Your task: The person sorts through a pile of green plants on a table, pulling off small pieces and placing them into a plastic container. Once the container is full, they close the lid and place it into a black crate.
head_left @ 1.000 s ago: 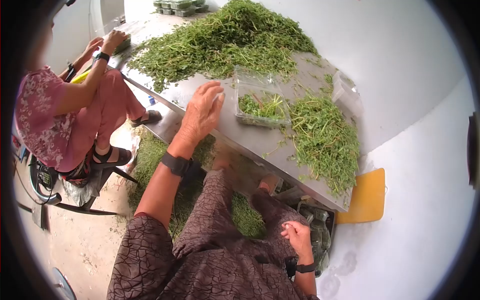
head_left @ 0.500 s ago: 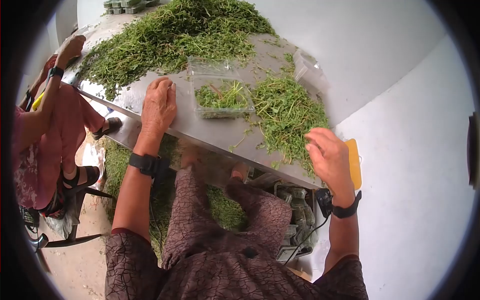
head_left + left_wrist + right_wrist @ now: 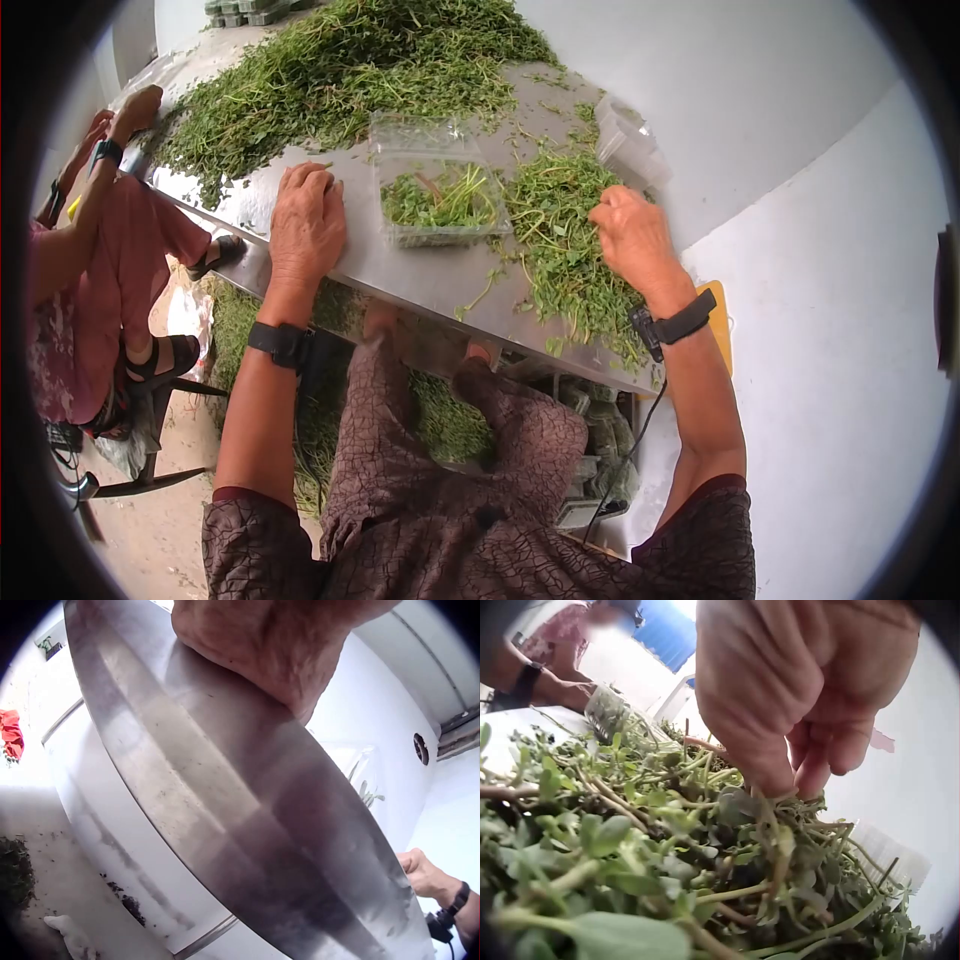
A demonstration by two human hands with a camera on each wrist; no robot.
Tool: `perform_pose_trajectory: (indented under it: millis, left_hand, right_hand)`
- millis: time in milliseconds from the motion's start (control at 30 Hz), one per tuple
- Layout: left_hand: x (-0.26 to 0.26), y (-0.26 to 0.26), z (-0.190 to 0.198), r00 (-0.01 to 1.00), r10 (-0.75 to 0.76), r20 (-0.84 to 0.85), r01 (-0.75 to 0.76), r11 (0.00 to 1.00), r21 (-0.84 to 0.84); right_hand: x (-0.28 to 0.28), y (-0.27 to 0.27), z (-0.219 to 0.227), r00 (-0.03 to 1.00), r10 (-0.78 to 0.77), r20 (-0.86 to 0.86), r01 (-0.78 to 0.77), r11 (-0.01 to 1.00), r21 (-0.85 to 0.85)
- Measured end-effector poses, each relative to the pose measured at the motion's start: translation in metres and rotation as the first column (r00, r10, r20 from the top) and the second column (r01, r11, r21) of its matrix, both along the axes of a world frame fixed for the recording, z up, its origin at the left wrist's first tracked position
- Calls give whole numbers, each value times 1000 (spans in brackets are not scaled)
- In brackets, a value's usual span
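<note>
My right hand (image 3: 635,235) is over the smaller pile of leafy greens (image 3: 555,220) at the right of the metal table (image 3: 350,215). In the right wrist view its thumb and fingertips pinch some leafy stems (image 3: 776,825) at the top of the pile. The left hand (image 3: 308,222) rests at the table's near edge with fingers loosely bent, left of the clear plastic box (image 3: 440,238). That box stands with its lid (image 3: 420,135) raised and has greens inside. Seen from the left wrist, the underside of the left hand (image 3: 262,652) lies against the tabletop.
A large heap of greens (image 3: 370,75) covers the table's far part, with filled boxes (image 3: 245,12) behind it. Clear empty containers (image 3: 632,145) stand by the wall. Another person's hand (image 3: 140,108) is at the left edge. Below the table lie more greens (image 3: 450,415) and plastic boxes (image 3: 600,430).
My right hand has risen from beside the lap to the smaller pile and now pinches stems there. The view has shifted right; the left hand stays near the table's edge.
</note>
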State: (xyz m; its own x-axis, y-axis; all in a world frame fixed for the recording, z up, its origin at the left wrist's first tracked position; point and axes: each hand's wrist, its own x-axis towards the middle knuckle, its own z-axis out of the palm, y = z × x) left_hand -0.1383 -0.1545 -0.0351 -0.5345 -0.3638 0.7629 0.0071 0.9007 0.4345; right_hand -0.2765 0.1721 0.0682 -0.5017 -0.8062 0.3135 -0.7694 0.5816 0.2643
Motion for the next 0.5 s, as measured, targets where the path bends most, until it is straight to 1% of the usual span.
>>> perform_pose_trajectory:
  millis: [33, 67, 100, 133, 167, 200, 233, 267, 300, 367, 400, 467, 500]
  left_hand:
    - [0, 0, 1, 1000, 0, 1, 0, 1000, -6]
    - [0, 1, 2, 1000, -5, -9, 5, 1000, 0]
    - [1, 2, 3, 1000, -12, -19, 12, 1000, 6]
    - [1, 3, 3, 1000, -18, -17, 18, 1000, 2]
    - [2, 3, 4, 1000, -10, -4, 10, 1000, 25]
    - [1, 4, 5, 1000, -2, 6, 2, 999, 47]
    - [2, 4, 6, 1000, -7, 2, 7, 999, 43]
    - [3, 5, 7, 1000, -7, 17, 6, 998, 56]
    - [3, 5, 7, 999, -4, 33, 2, 998, 70]
    - [2, 5, 6, 1000, -4, 17, 3, 998, 58]
    - [2, 5, 6, 1000, -6, 25, 4, 999, 55]
    - [3, 3, 5, 999, -2, 34, 1, 999, 47]
    - [3, 2, 5, 999, -7, 44, 5, 999, 47]
  right_hand:
    - [-5, 2, 1, 999, 42, -16, -44, 994, -102]
    - [-8, 6, 6, 999, 41, -15, -42, 994, -105]
    - [-7, 8, 16, 1000, 22, 5, -20, 964, -265]
    - [-6, 10, 25, 1000, 4, 28, 8, 908, -418]
    - [-4, 12, 31, 1000, -3, 27, 14, 907, -422]
    - [-2, 15, 38, 972, -48, 232, 160, 855, -493]
    - [-3, 17, 42, 902, -67, 427, 309, 790, -529]
    - [-9, 20, 37, 845, 40, 534, 346, 721, -601]
    - [-9, 20, 38, 847, 40, 531, 345, 719, -603]
    - [-6, 18, 37, 734, 116, 669, 442, 667, -600]
    - [-8, 20, 34, 733, 118, 669, 441, 666, -601]
    - [-17, 28, 29, 794, -8, 608, 401, 759, -514]
    - [-16, 28, 31, 795, -3, 606, 397, 758, -518]
